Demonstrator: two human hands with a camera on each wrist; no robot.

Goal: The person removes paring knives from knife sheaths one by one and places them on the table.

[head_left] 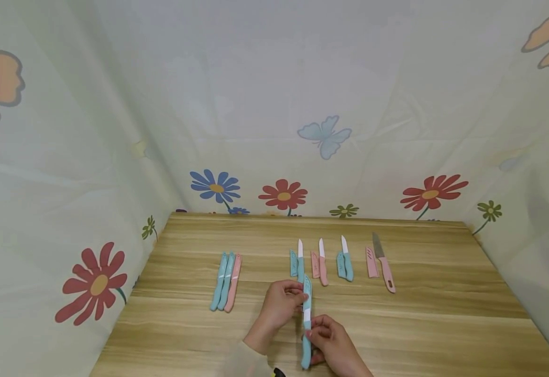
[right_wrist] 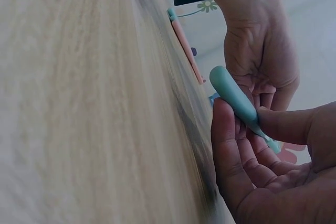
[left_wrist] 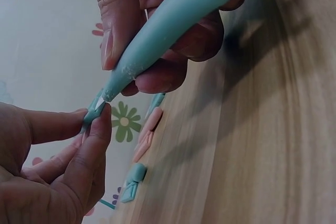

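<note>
Over the table, a teal paring knife (head_left: 306,352) is held between both hands, its white blade partly inside a teal sheath (head_left: 307,288). My left hand (head_left: 281,303) pinches the sheath between thumb and fingers. My right hand (head_left: 333,343) grips the handle below. The left wrist view shows the handle (left_wrist: 163,30) large and a short stretch of white blade at the sheath's mouth. In the right wrist view, thumb and fingers of the right hand (right_wrist: 283,166) hold the handle (right_wrist: 233,93). Just behind the hands lies another teal knife (head_left: 300,262), partly hidden, beside its sheath (head_left: 294,263).
Left of the hands lie two teal sheathed knives (head_left: 222,283) and a pink one (head_left: 233,285), side by side. To the right are a pink knife (head_left: 322,267), a teal knife (head_left: 347,264) and a larger pink-handled knife (head_left: 385,267), each beside its sheath. A flowered curtain (head_left: 255,104) surrounds the wooden table (head_left: 444,314).
</note>
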